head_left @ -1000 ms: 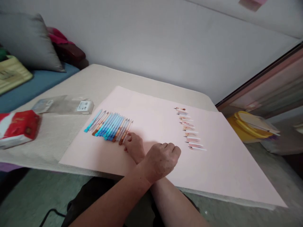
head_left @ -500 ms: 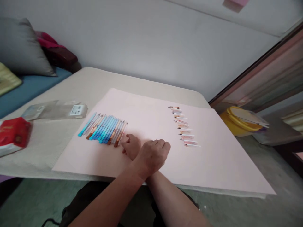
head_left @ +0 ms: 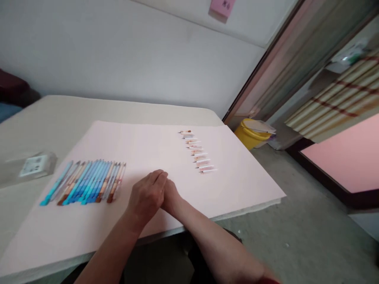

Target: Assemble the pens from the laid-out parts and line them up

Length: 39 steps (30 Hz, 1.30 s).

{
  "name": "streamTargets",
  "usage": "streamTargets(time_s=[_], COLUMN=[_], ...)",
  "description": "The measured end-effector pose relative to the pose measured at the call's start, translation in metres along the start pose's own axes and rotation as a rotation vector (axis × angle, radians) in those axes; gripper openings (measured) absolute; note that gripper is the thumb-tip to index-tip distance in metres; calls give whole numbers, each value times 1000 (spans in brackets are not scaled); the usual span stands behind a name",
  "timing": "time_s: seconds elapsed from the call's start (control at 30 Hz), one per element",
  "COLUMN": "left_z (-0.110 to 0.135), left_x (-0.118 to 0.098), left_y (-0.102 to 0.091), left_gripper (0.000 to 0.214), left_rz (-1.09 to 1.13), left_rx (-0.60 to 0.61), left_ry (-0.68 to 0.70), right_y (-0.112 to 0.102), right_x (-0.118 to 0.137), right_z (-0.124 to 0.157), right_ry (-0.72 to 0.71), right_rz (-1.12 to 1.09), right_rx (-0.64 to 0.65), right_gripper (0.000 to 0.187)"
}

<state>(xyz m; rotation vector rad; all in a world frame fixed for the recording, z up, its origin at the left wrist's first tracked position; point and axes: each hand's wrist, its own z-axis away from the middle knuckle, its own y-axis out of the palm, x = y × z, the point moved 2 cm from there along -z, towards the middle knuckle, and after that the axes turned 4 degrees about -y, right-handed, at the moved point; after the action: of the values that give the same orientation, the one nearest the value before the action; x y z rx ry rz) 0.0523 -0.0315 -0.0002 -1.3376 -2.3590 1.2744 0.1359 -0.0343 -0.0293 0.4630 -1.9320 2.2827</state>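
Note:
My left hand (head_left: 146, 193) lies on the pink paper sheet (head_left: 142, 146), fingers stretched out and held together, with nothing in it. It rests against my right hand (head_left: 171, 196), whose fingers are hidden behind it. A row of several blue and brown pens (head_left: 85, 181) lies side by side to the left of my hands, a short gap away. A column of several small white and pink pen parts (head_left: 197, 154) lies beyond my hands to the right.
The pink sheet covers a table with a beige cloth (head_left: 44, 114). A clear plastic package (head_left: 29, 167) sits at the left edge. A yellow bucket (head_left: 251, 134) stands on the floor past the table's right corner, by a door frame. A pink note (head_left: 222, 7) hangs on the wall.
The view has swung to the right. My right hand has drawn back from the end of the pen row, and my left hand has uncurled and now lies against it.

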Motion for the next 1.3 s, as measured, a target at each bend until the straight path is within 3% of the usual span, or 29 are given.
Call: streamTargets(time_s=[0.13,0.23,0.37,0.47,0.67,0.83,1.3], left_z=[0,-1,-1,-1,1,2,3], left_x=[5,5,3,1,1,1,0], left_y=[1,4,10,15,19,18,23], left_gripper=[19,17,16,16,18,18,18], left_rz=[-75,-101,-133,-157,-179,-181,-179], left_rx=[33,55,78,104,173,176,226], left_ry=[-21,-16,16,45,49,56,45], right_y=[-24,-46,-64,-62,-43,-43,-43], right_x=[-68,-135,-218,-249,-259,-257,-196], right_z=[19,37,62,68,61,62,53], right_ry=[123,324,581,627,590,559,327], right_rz=[123,176,157,133,98,91,103], right_rx=[-155,-239,-219,-178,-102,-53,49], right_gripper=[24,24,29,33,26,27,10])
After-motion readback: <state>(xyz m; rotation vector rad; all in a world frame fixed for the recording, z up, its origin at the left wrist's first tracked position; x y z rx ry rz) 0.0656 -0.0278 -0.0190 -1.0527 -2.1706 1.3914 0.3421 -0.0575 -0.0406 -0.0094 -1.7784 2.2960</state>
